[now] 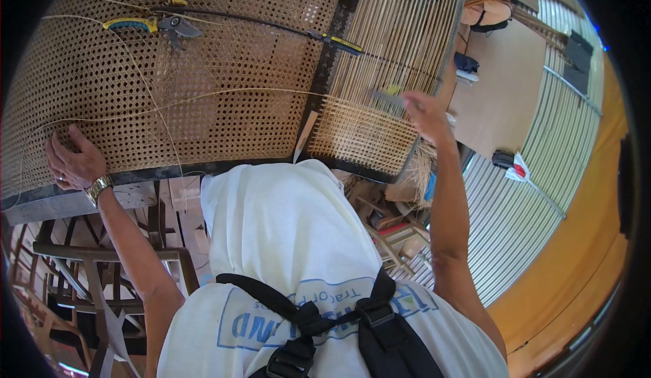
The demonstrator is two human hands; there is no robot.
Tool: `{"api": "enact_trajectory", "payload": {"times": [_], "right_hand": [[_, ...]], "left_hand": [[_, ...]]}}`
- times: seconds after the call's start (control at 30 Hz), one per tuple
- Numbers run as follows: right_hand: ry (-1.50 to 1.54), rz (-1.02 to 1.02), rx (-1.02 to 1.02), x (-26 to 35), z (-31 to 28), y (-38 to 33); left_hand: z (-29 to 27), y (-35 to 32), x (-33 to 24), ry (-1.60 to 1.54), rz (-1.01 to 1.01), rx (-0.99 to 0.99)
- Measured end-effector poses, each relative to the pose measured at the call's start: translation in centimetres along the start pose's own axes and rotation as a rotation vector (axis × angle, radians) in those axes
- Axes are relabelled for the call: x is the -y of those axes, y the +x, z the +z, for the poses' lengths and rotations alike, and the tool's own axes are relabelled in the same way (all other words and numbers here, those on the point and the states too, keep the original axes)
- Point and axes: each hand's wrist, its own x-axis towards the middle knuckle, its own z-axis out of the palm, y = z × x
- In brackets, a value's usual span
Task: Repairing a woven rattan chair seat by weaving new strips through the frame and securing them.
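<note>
Two hands (76, 159), two cane panels (244, 124), one wristwatch (100, 187) (plus one ring (62, 177)), one white shirt (288, 225).

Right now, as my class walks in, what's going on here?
The person's right hand holds a small blurred tool over the right-hand cane panel, which is woven near the person; farther up, mostly parallel strands show. The left hand rests spread on the larger woven panel, where pruning shears lie.

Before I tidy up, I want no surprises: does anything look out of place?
Yes, the shears lie on the woven cane with blades apart, perhaps risky; a loose strand also trails across it.
</note>
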Motion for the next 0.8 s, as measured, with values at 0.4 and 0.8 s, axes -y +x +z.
{"api": "enact_trajectory", "payload": {"times": [0.4, 0.8], "right_hand": [[0.463, 0.055, -0.053, -0.3, 1.3, -1.3], [1.217, -0.321, 0.524, 20.2, 18.9, 4.0]], "left_hand": [[0.2, 0.1, -0.2, 0.012, -0.017, -0.015], [-1.6, 0.0, -2.1, -0.095, -0.112, -0.082]]}}
